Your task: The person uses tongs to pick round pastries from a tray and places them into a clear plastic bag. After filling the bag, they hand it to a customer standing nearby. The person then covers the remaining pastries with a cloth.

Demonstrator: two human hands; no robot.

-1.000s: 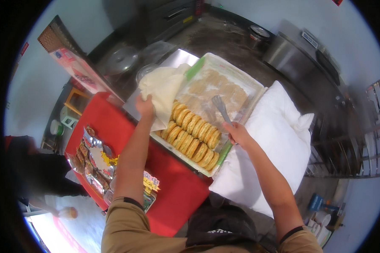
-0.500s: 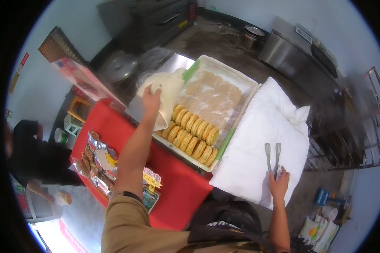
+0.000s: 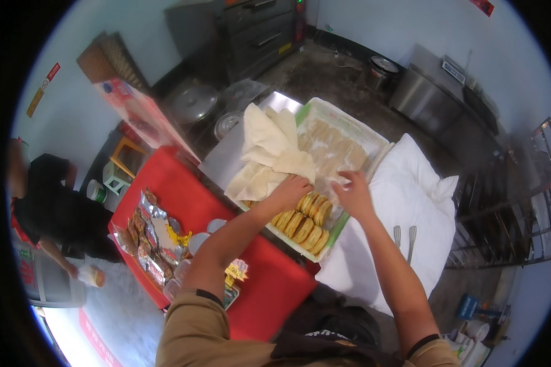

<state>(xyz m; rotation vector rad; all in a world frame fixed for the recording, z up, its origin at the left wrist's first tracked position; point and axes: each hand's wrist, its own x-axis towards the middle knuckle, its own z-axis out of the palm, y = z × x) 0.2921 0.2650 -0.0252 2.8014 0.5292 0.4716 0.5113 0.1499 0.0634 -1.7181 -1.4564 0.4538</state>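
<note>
A shallow white-and-green tray [image 3: 382, 151] holds two rows of round golden flatbreads [image 3: 300, 226], standing on edge, at its near side. Cream cloth [image 3: 269, 144] lies bunched over the tray's left part and hides some of the breads. My left hand [image 3: 292, 191] is closed on the cloth's near edge, just above the breads. To its right, my right hand [image 3: 353, 194] hovers over the tray by the end of the rows, fingers apart and holding nothing. Metal tongs [image 3: 412, 240] rest on the white quilt [image 3: 401, 196] beside the tray.
On the left, a red-covered table [image 3: 260, 293] carries foil-wrapped food [image 3: 156, 238] and clear tubs. A person in black [image 3: 49, 202] stands beyond it with a cup. Behind the tray are a metal lid [image 3: 194, 103] and an oven [image 3: 260, 30]; a metal rack [image 3: 514, 214] stands right.
My left hand has moved right and nearer, drawing the cloth over more of the breads. My right hand has let go of the tongs and reached over to the tray.
</note>
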